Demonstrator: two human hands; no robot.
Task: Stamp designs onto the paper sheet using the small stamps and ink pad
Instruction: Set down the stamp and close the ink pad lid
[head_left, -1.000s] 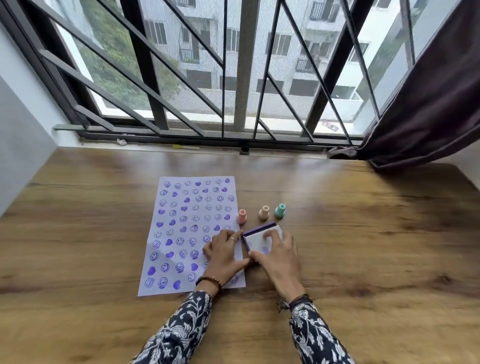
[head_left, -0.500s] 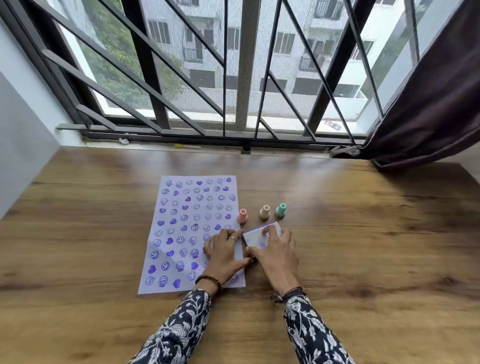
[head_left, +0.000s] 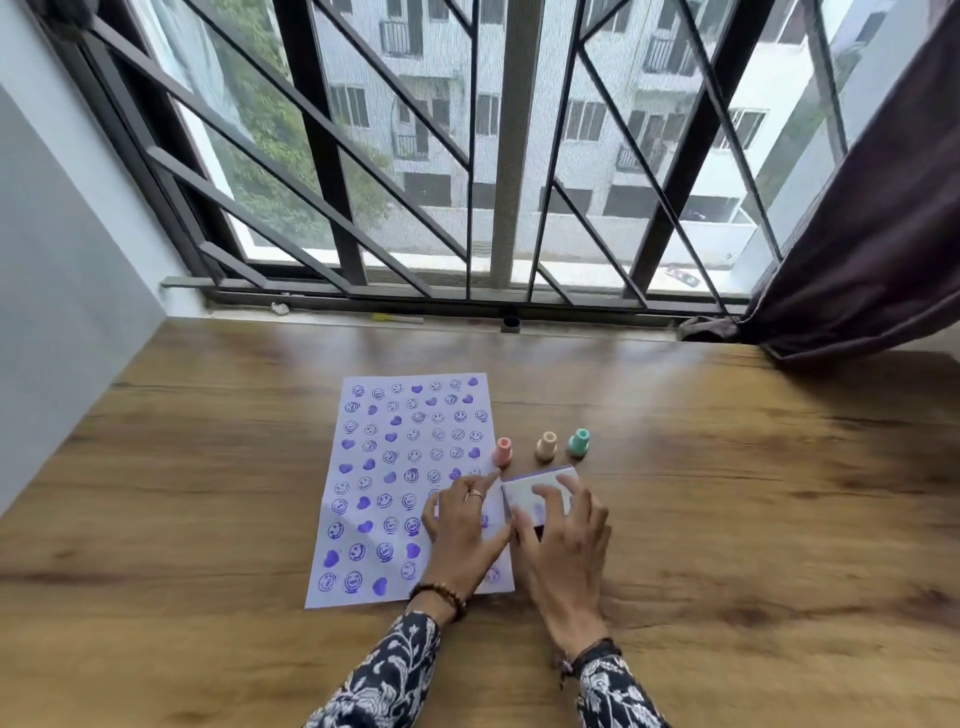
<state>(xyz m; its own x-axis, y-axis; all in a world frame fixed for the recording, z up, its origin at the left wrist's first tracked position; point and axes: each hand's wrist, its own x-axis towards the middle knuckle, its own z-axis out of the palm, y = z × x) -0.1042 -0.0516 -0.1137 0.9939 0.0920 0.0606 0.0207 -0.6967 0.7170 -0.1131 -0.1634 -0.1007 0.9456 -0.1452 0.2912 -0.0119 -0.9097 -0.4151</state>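
A white paper sheet (head_left: 400, 467) covered with several purple smiley and heart prints lies on the wooden table (head_left: 727, 493). Just right of it sits the ink pad (head_left: 524, 491), its white lid nearly down. My right hand (head_left: 563, 540) rests on top of the lid, fingers spread over it. My left hand (head_left: 462, 525) lies flat on the sheet's lower right part, touching the pad's left edge. Three small stamps stand upright behind the pad: pink (head_left: 503, 451), peach (head_left: 546, 446) and teal (head_left: 578, 442).
The window sill and dark metal grille (head_left: 467, 291) run along the table's far edge. A dark curtain (head_left: 857, 260) hangs over the far right corner. A grey wall (head_left: 62, 312) borders the left side.
The ink pad's lid has gone from raised, showing a purple edge, to nearly flat under my right hand. My left hand has stayed on the sheet beside the pad.
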